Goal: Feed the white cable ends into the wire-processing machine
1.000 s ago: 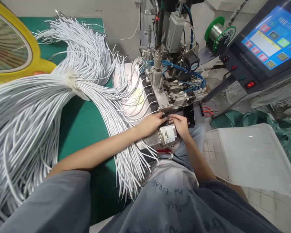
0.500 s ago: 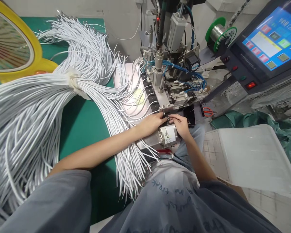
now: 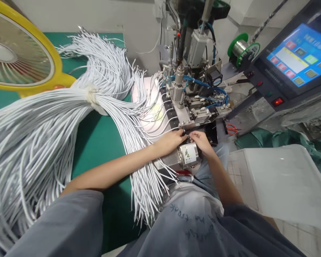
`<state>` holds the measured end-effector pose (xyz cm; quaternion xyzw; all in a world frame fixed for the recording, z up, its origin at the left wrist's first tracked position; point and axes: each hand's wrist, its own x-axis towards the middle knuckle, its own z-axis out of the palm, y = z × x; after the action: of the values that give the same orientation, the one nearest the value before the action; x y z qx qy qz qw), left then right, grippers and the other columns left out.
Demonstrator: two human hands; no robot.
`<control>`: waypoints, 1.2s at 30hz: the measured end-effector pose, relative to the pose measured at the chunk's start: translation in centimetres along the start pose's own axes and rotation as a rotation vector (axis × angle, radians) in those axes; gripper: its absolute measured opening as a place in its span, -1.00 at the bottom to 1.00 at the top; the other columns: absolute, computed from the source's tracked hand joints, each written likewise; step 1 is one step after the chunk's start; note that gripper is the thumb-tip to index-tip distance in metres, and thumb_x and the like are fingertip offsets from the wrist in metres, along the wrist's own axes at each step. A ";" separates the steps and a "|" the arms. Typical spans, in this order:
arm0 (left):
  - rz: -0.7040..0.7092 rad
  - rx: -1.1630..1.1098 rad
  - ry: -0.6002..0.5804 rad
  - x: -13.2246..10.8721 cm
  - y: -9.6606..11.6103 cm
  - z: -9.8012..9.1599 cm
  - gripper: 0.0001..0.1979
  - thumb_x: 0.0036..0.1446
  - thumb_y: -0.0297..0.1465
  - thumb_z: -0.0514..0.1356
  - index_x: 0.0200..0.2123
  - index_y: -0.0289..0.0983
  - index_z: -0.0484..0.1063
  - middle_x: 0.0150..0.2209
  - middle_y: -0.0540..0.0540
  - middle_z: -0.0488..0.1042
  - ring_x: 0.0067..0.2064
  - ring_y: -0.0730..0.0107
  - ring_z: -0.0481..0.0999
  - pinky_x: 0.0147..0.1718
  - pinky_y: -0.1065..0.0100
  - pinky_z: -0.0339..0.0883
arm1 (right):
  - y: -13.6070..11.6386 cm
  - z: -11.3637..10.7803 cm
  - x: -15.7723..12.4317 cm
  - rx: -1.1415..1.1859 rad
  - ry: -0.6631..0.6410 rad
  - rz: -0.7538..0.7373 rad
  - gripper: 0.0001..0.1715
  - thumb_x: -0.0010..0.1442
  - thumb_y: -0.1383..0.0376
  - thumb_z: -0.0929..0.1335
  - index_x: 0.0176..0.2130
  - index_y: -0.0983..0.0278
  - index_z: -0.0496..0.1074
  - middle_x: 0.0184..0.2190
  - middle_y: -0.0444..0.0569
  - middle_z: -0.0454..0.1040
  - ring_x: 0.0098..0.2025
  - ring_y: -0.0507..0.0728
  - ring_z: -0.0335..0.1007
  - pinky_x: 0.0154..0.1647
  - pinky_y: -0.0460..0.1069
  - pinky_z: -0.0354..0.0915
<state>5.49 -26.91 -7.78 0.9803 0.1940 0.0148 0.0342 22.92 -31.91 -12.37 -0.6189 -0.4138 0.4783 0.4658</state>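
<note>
My left hand [image 3: 172,141] reaches across the white cables to the front edge of a bench machine [image 3: 179,89]. Its fingers are closed in a pinch just above a silver motor [image 3: 189,154] with a white label. Facing it, my right hand [image 3: 202,142] pinches too, fingertips almost meeting the left ones. Whatever small piece lies between the fingertips is too small to name. Several white cables [image 3: 160,132] run into black holders [image 3: 172,114] along the machine's left side, right beside my left hand. Loose cable ends [image 3: 147,192] hang below my left forearm.
A large tied bundle of white cables [image 3: 42,114] covers much of the green table [image 3: 91,142]. A yellow fan [image 3: 57,67] stands at the left. Right of the machine are a wire spool [image 3: 240,48], a touch screen [image 3: 296,57], red-handled scissors [image 3: 232,129] and a pale plastic bin [image 3: 283,178].
The whole view has shifted, so the scene sits slightly lower and further right. Both hands stay at the machine's front edge, still pinching close together.
</note>
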 end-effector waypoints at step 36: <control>-0.619 0.093 0.088 2.2 -17.7 -1.7 -0.61 0.15 -0.18 0.08 -0.12 -0.32 0.48 -0.07 -0.22 0.42 -0.02 0.15 0.39 -0.07 0.25 0.23 | 1.0 5.9 -4.8 -0.388 0.306 -0.766 -0.80 0.19 0.34 0.25 -0.47 0.31 0.33 -0.68 -0.24 0.09 -0.64 -0.04 0.02 -0.59 -0.12 0.02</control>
<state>0.70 -9.67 -7.30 0.8735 0.4852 0.0374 -0.0163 16.24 -35.65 -12.98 -0.5607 -0.6212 0.0881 0.5404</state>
